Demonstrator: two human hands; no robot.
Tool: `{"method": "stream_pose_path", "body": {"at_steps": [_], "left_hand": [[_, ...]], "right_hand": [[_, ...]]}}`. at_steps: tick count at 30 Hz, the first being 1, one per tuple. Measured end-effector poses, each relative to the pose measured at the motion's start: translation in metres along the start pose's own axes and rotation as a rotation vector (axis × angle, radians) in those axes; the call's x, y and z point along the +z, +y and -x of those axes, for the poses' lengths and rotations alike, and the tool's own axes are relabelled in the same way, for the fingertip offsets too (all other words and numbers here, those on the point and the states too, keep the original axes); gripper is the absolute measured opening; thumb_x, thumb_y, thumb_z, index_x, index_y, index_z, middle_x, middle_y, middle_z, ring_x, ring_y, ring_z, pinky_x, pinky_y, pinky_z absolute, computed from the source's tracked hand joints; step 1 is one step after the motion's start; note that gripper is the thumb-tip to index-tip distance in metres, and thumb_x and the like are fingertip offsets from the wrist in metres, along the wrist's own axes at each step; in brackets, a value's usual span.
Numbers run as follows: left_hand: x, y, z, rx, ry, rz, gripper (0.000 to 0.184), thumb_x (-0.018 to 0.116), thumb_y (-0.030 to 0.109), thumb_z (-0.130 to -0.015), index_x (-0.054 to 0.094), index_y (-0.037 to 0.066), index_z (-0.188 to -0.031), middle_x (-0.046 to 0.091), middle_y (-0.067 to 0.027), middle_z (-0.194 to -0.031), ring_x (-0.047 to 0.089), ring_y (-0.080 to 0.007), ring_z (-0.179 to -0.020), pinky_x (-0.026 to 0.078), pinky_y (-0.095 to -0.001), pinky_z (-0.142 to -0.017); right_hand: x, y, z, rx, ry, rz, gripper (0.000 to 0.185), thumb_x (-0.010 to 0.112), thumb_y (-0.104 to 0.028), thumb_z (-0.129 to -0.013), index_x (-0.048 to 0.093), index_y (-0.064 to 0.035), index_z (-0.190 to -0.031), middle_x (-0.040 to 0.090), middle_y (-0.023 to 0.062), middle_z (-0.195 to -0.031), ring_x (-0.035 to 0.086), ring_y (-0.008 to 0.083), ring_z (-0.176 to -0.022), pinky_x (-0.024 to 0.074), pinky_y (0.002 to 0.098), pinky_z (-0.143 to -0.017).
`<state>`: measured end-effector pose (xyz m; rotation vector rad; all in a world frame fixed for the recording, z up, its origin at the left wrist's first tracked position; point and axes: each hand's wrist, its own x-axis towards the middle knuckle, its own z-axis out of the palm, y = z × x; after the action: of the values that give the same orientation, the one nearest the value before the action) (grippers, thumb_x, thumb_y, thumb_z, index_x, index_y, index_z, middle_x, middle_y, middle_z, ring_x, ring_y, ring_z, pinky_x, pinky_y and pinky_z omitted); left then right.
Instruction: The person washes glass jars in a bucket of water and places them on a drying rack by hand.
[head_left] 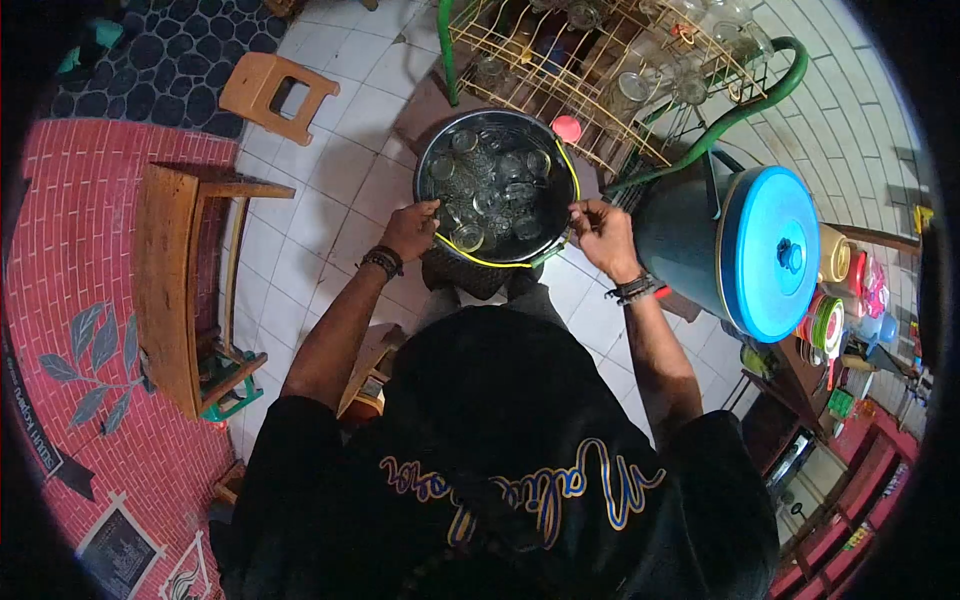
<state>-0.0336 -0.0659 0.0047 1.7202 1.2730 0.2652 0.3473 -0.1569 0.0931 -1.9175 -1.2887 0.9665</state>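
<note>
A black bucket [553,195] with a yellow handle is in front of me, above my knees. Inside it lie several clear drinking glasses [487,200], jumbled together. My left hand [412,231] grips the bucket's rim on the left, fingers closed over the edge. On the right side, my right hand [603,236] pinches the rim close to where the yellow handle runs. Below the bucket's near edge shows a dark textured thing [470,278], mostly hidden.
A yellow wire rack [640,70] with glassware and a green frame [735,118] stands ahead right. Right of me is a big grey drum with a blue lid [770,255]. A wooden table [168,290] and orange stool [272,95] are leftward.
</note>
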Motion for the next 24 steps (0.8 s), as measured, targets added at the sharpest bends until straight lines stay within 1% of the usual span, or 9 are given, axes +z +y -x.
{"method": "stream_pose_path", "body": {"at_steps": [5, 7, 8, 9, 11, 14, 19, 21, 24], "left_hand": [[0.005, 0.014, 0.004, 0.016, 0.043, 0.024, 0.048, 0.071, 0.02, -0.096, 0.063, 0.005, -0.14, 0.069, -0.0226, -0.131, 0.07, -0.0332, -0.116, 0.055, -0.0425, -0.103], [0.003, 0.031, 0.005, 0.163, 0.109, -0.265, 0.047, 0.072, 0.018, -0.095, 0.063, 0.006, -0.14, 0.062, -0.023, -0.14, 0.063, -0.0367, -0.125, 0.052, -0.0444, -0.108], [0.003, 0.04, 0.005, 0.168, 0.089, -0.271, 0.047, 0.07, 0.012, -0.093, 0.064, 0.008, -0.139, 0.056, -0.0205, -0.147, 0.058, -0.0388, -0.132, 0.049, -0.046, -0.111], [0.001, 0.045, 0.003, 0.174, 0.084, -0.27, 0.047, 0.07, 0.012, -0.093, 0.064, 0.008, -0.139, 0.056, -0.0205, -0.147, 0.058, -0.0388, -0.132, 0.049, -0.046, -0.111], [-0.005, 0.053, 0.001, 0.252, -0.059, -0.457, 0.048, 0.064, 0.004, -0.09, 0.065, 0.01, -0.138, 0.056, -0.0183, -0.146, 0.06, -0.0372, -0.129, 0.051, -0.0457, -0.11], [-0.006, 0.053, -0.006, 0.386, -0.077, -0.563, 0.049, 0.063, -0.002, -0.085, 0.067, 0.01, -0.133, 0.058, -0.0166, -0.143, 0.061, -0.0354, -0.126, 0.053, -0.0446, -0.107], [-0.007, 0.056, -0.019, 0.431, -0.259, -0.668, 0.048, 0.067, -0.003, -0.082, 0.066, 0.008, -0.128, 0.061, -0.0164, -0.132, 0.063, -0.0362, -0.121, 0.055, -0.045, -0.102], [-0.009, 0.058, -0.023, 0.431, -0.333, -0.705, 0.021, 0.064, 0.009, -0.095, 0.062, 0.006, -0.116, 0.063, -0.017, -0.119, 0.065, -0.0382, -0.112, 0.055, -0.0484, -0.098], [-0.009, 0.044, -0.03, 0.526, -0.338, -0.649, 0.011, 0.06, 0.011, -0.099, 0.058, 0.004, -0.107, 0.063, -0.0183, -0.114, 0.065, -0.0401, -0.108, 0.055, -0.0501, -0.093]], "right_hand": [[0.017, 0.033, 0.025, 0.081, 0.03, -0.04, 0.016, 0.069, -0.008, -0.094, 0.078, 0.002, -0.102, 0.076, 0.0113, -0.078, 0.066, 0.0132, -0.064, 0.0525, 0.0316, -0.064], [0.021, 0.036, 0.034, 0.117, 0.011, -0.053, 0.016, 0.068, -0.005, -0.091, 0.077, 0.0033, -0.102, 0.076, 0.0106, -0.078, 0.067, 0.0129, -0.066, 0.0529, 0.0308, -0.065], [0.024, 0.037, 0.038, 0.129, 0.008, -0.03, 0.017, 0.067, -0.004, -0.09, 0.077, 0.0037, -0.101, 0.076, 0.0105, -0.078, 0.066, 0.0128, -0.066, 0.0528, 0.0306, -0.065], [0.026, 0.035, 0.042, 0.111, 0.01, -0.023, 0.019, 0.065, -0.003, -0.087, 0.077, 0.0036, -0.101, 0.076, 0.0105, -0.078, 0.066, 0.0123, -0.066, 0.0526, 0.0303, -0.064], [0.032, 0.036, 0.049, 0.116, -0.023, 0.021, 0.013, 0.069, -0.003, -0.094, 0.076, 0.0031, -0.103, 0.076, 0.0075, -0.082, 0.066, 0.0081, -0.073, 0.0532, 0.0272, -0.066], [0.039, 0.025, 0.059, 0.095, -0.054, 0.024, 0.014, 0.069, -0.001, -0.092, 0.076, 0.003, -0.103, 0.077, 0.0079, -0.083, 0.067, 0.009, -0.07, 0.0534, 0.0281, -0.065], [0.055, 0.017, 0.071, 0.09, -0.061, -0.026, 0.019, 0.066, 0.002, -0.084, 0.075, 0.0033, -0.101, 0.077, 0.0148, -0.082, 0.072, 0.02, -0.067, 0.0566, 0.033, -0.066], [0.059, 0.014, 0.073, 0.045, -0.045, -0.023, 0.02, 0.065, 0.004, -0.084, 0.075, 0.0038, -0.102, 0.077, 0.0155, -0.084, 0.074, 0.0216, -0.07, 0.058, 0.0336, -0.068], [0.058, 0.009, 0.076, 0.058, -0.056, -0.03, 0.021, 0.064, 0.004, -0.084, 0.075, 0.0041, -0.102, 0.078, 0.0158, -0.086, 0.075, 0.0227, -0.072, 0.0587, 0.0338, -0.069]]}}
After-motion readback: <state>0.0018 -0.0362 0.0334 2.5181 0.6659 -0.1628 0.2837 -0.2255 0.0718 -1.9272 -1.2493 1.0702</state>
